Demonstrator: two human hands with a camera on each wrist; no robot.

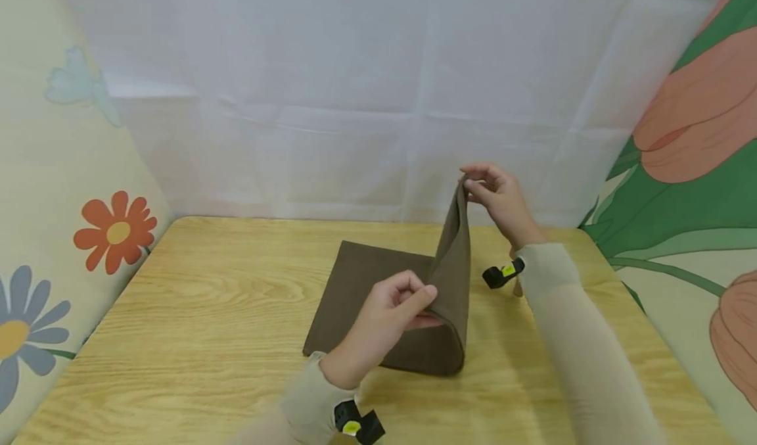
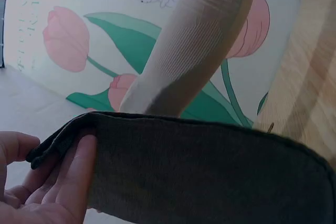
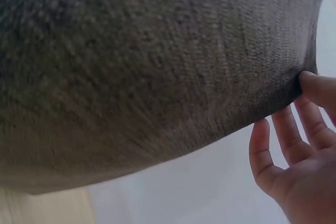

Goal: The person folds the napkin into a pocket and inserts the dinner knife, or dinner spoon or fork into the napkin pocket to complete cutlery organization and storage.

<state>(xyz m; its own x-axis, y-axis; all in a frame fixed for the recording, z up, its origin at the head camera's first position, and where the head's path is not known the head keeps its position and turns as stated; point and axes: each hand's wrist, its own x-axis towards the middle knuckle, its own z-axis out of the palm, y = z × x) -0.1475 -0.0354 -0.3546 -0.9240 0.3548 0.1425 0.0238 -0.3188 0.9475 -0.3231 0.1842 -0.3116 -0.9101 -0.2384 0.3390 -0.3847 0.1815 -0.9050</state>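
A dark brown cloth (image 1: pixel 378 267) lies partly flat on the wooden table, its right part lifted and bent up into a curve. My right hand (image 1: pixel 493 195) pinches the far top corner of the raised part, thumb against fingers; in the right wrist view the cloth (image 3: pixel 157 77) hangs from that pinch. Nearer to me, my left hand (image 1: pixel 393 313) pinches the near edge of the raised part between thumb and fingers. The left wrist view shows the left hand's fingers (image 2: pixel 79 177) lying along the cloth (image 2: pixel 199 166), whose edge sags away to the right.
The wooden table (image 1: pixel 195 340) meets a white sheet (image 1: pixel 307 103) hanging at its back. Flower-printed panels (image 1: pixel 41 188) stand along both sides. Each wrist carries a small black camera (image 1: pixel 503 273) on a strap.
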